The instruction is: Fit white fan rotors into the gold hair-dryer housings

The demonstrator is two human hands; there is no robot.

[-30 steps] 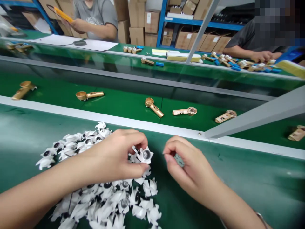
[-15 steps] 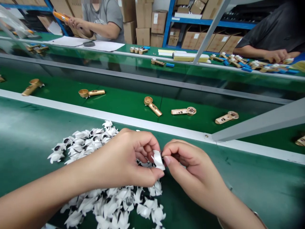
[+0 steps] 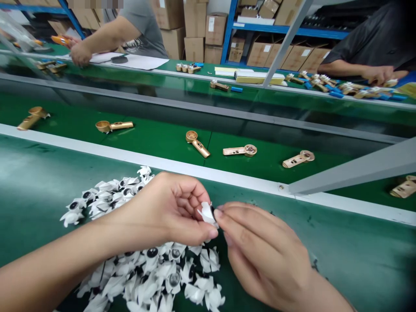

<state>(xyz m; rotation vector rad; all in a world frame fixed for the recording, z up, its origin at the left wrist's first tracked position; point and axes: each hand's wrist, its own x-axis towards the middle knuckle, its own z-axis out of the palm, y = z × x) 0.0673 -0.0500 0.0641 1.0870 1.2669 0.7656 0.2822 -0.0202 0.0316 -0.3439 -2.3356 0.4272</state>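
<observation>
My left hand (image 3: 180,212) is closed on a small white fan blade (image 3: 208,214), thumb below and fingers curled behind it. A dark round centre shows on the blade's right side. There my right hand (image 3: 263,247) presses its bunched fingertips against that dark part; the exact grip is partly hidden by the fingers. Beneath and beyond my left forearm lies a heap of white fan blades (image 3: 173,277), several with dark round centres facing up.
Gold handheld fan housings (image 3: 198,144) lie spaced along the green conveyor belt (image 3: 156,138) behind a pale rail (image 3: 227,175). A slanted grey post (image 3: 357,167) stands at right. Across the belt, a person in grey (image 3: 130,30) and one in dark clothing (image 3: 364,47) work among fan parts.
My right hand has rolled over so its back faces up, fingertips still at the blade. Both hands shifted slightly left. Housings on the belt slid left. The person in grey lowered their arms leftward.
</observation>
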